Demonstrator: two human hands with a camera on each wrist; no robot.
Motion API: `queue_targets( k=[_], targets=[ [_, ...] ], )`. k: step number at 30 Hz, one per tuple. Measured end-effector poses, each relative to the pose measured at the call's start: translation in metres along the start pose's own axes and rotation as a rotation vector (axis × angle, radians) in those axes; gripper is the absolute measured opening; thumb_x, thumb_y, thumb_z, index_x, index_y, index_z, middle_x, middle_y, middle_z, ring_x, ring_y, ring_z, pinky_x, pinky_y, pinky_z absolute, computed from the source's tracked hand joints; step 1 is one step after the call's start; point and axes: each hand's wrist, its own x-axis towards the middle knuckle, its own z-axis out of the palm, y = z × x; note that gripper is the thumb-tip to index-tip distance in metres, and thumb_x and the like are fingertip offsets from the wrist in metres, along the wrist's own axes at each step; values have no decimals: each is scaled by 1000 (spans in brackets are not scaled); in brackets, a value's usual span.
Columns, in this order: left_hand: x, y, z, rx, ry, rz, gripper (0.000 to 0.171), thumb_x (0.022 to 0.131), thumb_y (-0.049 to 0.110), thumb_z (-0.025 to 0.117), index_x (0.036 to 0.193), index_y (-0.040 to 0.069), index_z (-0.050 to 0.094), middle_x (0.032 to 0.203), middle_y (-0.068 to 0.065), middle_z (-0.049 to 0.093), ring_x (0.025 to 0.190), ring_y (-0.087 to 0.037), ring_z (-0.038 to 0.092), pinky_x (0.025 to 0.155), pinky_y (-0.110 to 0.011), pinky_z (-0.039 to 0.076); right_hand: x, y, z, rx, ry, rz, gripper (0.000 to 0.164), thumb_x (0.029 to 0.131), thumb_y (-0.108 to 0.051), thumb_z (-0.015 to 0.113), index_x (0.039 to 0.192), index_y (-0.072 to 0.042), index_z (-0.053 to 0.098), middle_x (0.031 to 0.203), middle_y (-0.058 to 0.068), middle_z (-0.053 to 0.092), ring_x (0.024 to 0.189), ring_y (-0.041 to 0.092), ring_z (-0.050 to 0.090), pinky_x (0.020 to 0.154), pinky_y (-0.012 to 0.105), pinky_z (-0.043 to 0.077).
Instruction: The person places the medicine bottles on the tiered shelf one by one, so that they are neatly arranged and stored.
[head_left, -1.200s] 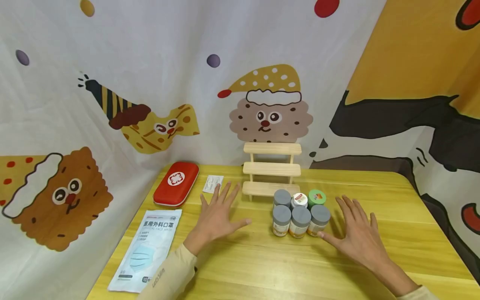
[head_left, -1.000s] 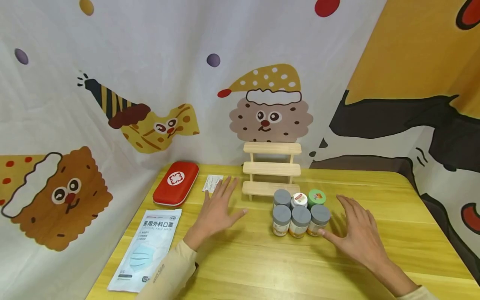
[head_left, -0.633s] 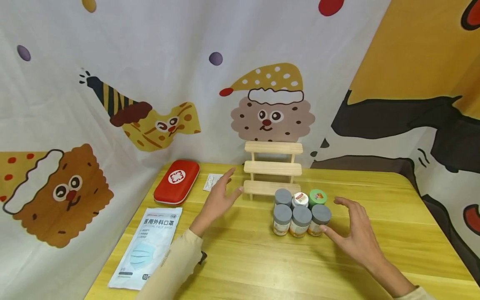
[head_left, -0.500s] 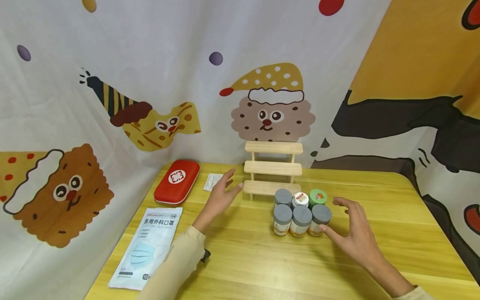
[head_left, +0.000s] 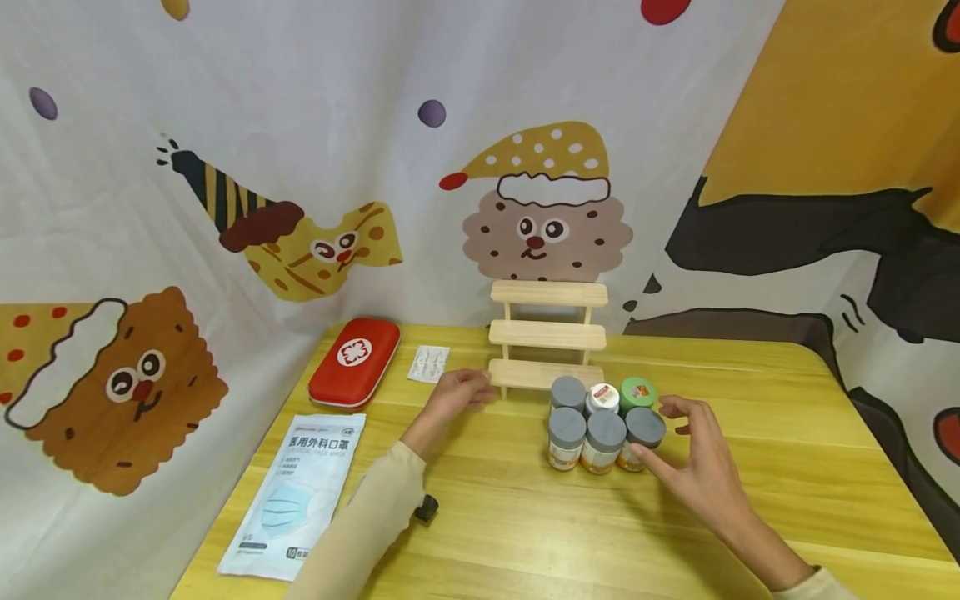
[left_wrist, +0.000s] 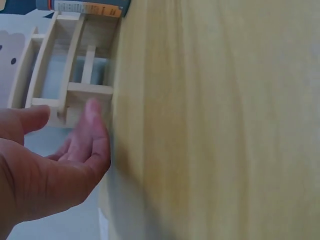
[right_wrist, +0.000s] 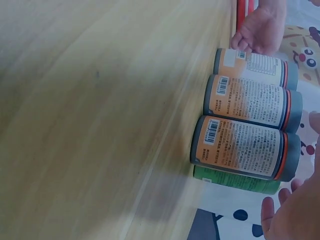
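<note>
A three-step wooden display rack (head_left: 547, 335) stands at the back of the table. My left hand (head_left: 456, 396) is at the left end of its lowest step, thumb and fingers parted around nothing; in the left wrist view the fingertips (left_wrist: 93, 110) are close to the rack's side. Several jars stand bunched before the rack: grey-lidded ones (head_left: 604, 429), a small white-lidded one (head_left: 602, 398) and a green-lidded one (head_left: 638, 392). Beside the front right grey-lidded jar (head_left: 643, 427) my right hand (head_left: 701, 458) is spread, its thumb near the front, its fingers bent behind, holding nothing.
To the left lie a red zip case (head_left: 355, 362) with a white emblem, a small white printed packet (head_left: 429, 364) and a face mask pouch (head_left: 296, 496). A printed cloth (head_left: 360, 108) hangs behind the wooden table (head_left: 525, 533).
My left hand has turned from palm-down over the table and come to the rack's left end, its fingers bending. My right hand has moved slightly left, closer to the jars, with its fingers more bent.
</note>
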Motion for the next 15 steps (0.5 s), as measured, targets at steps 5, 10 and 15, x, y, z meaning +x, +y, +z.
queue_targets(
  k=[5,10,15],
  targets=[
    [4,-6,1,-81,-47,-12,37,108,19,61,134,-7,63,122,-23,76,105,-24,79,103,-41,65,-1,0,2,-18,1,4,78,69,-8,99,132,3,54,122,12,60,107,-1,47,85,7,44],
    [8,-8,-1,-165,-61,-43,34,107,13,62,134,-7,64,120,-22,77,102,-20,79,102,-39,65,-2,1,3,-50,-3,27,75,70,-11,99,128,3,53,121,11,59,106,3,48,82,6,44],
    [10,-9,-2,-195,-68,-63,36,106,14,65,134,-8,64,118,-21,78,99,-18,80,100,-37,66,-4,2,4,-88,-17,58,75,72,-14,98,130,2,53,121,13,58,105,19,53,78,12,46]
  ],
)
